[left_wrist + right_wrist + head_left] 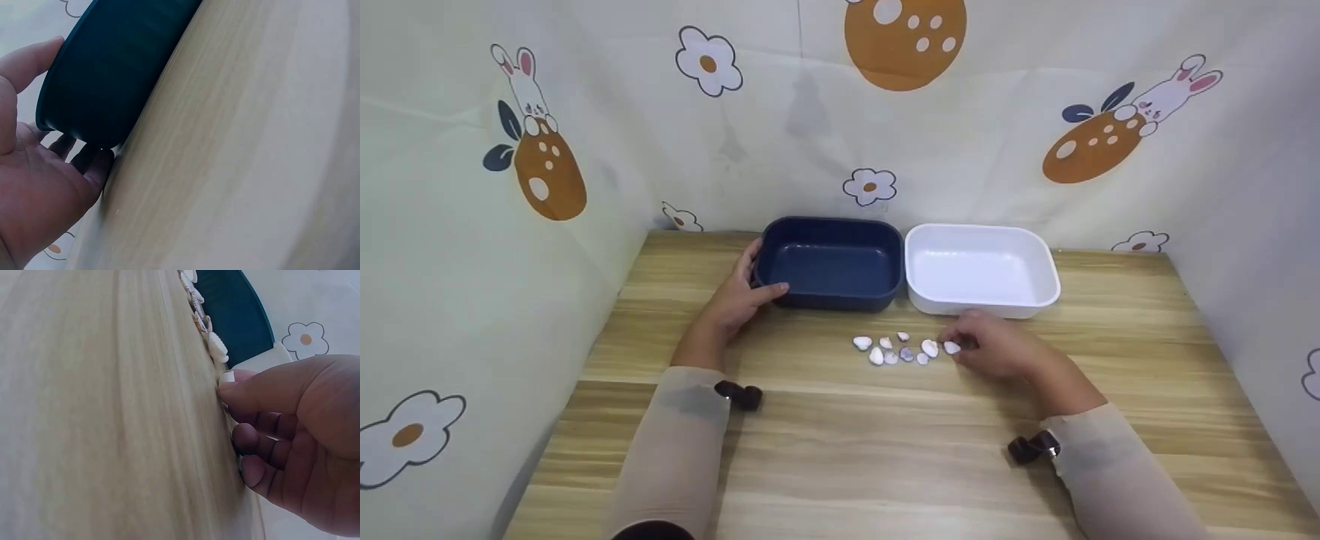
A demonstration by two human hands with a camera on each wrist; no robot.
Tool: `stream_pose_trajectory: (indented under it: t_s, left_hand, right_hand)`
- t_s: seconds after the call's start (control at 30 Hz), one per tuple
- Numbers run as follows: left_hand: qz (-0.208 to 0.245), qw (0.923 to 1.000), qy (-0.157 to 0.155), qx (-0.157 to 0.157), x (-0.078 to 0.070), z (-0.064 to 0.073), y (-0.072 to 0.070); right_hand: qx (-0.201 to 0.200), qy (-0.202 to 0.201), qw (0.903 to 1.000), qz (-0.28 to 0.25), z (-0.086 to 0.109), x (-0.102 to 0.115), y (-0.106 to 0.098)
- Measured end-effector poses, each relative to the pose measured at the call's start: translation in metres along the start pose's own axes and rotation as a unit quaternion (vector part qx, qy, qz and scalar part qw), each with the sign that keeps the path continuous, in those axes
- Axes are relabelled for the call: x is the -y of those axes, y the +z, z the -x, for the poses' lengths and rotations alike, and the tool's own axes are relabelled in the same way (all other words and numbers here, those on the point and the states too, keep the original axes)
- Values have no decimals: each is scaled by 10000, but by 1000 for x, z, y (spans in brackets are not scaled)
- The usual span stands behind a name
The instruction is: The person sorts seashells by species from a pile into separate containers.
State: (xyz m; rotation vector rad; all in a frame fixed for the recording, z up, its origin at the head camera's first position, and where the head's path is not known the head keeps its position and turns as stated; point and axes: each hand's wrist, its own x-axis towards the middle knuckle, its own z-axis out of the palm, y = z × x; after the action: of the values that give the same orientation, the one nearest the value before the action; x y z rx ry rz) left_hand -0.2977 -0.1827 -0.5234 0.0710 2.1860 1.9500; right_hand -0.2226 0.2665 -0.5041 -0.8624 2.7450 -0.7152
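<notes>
My left hand grips the left end of a dark blue rectangular container, thumb over its front rim and fingers round its side. In the left wrist view those fingers reach about the container's wall, low by the table. With thumb and fingertips, my right hand pinches a small white seashell at the right end of a loose group of seashells. The right wrist view shows a white edge of the held shell between thumb and forefinger, close to the tabletop.
A white rectangular container stands right beside the blue one, just behind my right hand. Both sit near the back of the wood-grain table. A patterned cloth hangs round the back and sides.
</notes>
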Motion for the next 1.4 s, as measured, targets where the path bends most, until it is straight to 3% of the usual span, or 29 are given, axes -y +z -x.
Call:
stream_pose_trajectory:
  t_s: [0.23,0.4,0.67,0.87,1.1,1.4]
  left_hand:
    - [152,9998,130,34,1,-2,1]
    - [126,9998,119,17,1,-2,4]
    - [101,9999,88,37,1,-2,6]
    - [207,9997,79,76,3,-1,3]
    - [143,9998,96,28,4,1,0]
    - [27,9999,109,-10,2,-1,0]
  right_hand:
    - [167,71,9995,-266,-1,2,-4]
    - [287,494,9966,-590,0,14,-12]
    - [-286,408,9960,-737,-8,36,-22]
    - [-554,320,9938,-906,-32,49,-30]
    - [-546,256,9936,-956,-69,62,-35]
    - [-545,692,9886,-1224,-114,71,-31]
